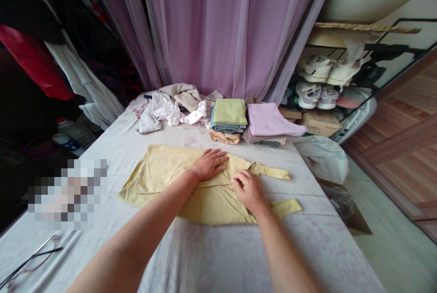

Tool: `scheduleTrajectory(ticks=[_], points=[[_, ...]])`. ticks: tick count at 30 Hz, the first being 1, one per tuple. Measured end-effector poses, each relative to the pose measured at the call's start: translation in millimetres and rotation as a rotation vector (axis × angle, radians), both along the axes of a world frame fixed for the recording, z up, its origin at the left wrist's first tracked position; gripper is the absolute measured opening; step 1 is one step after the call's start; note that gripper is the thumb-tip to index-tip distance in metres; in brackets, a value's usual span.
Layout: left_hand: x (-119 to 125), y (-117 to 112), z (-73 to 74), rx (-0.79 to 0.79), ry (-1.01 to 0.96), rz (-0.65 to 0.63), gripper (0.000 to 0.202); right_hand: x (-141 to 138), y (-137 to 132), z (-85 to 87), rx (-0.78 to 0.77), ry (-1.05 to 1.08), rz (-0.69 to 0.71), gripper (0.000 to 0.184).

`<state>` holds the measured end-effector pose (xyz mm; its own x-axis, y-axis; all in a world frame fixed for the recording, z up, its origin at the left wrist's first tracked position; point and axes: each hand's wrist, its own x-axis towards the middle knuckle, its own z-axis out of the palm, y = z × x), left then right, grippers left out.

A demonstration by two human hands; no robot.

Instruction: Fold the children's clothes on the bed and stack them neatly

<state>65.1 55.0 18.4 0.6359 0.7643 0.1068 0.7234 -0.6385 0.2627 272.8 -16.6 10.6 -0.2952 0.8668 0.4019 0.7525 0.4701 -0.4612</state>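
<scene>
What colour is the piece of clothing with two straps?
The strapped garment is pale yellow, best seen in the head view.

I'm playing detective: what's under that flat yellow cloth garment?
A pale patterned sheet shows around the flat yellow cloth garment, but whatever lies directly underneath is covered. On top, the left hand lies spread and the right hand rests curled.
</scene>
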Motion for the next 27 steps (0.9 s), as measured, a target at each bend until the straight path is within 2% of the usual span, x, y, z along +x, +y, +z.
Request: scheduleTrajectory(ticks=[4, 10, 14, 17, 22, 27], points=[[4, -18, 8.2, 0.032, -0.002, 0.093, 0.043, 4, 3, -2.4, 0.012, 0.088, -0.071, 0.018], [7, -55, 7.4, 0.017, -0.061, 0.181, 0.044, -9, 0, 6.4, -0.018, -0.043, -0.16, 0.013], [10, -62, 5.2, 0.012, -0.051, 0.233, 0.048, -14, -2, 6.3, -0.017, -0.165, -0.267, 0.011], [7, -60, 6.4, -0.003, -0.022, 0.213, 0.05, -10, 0, 2.0, -0.041, -0.129, -0.247, 0.011], [-22, -62, 8.8, 0.01, 0.035, 0.156, 0.058, 2, 5, -4.5, -0.082, -0.058, -0.173, 0.012], [-57, -74, 6.7, 0.059, 0.068, 0.248, 0.058, 4, 7, -7.0, -0.083, -0.062, -0.162, 0.016]])
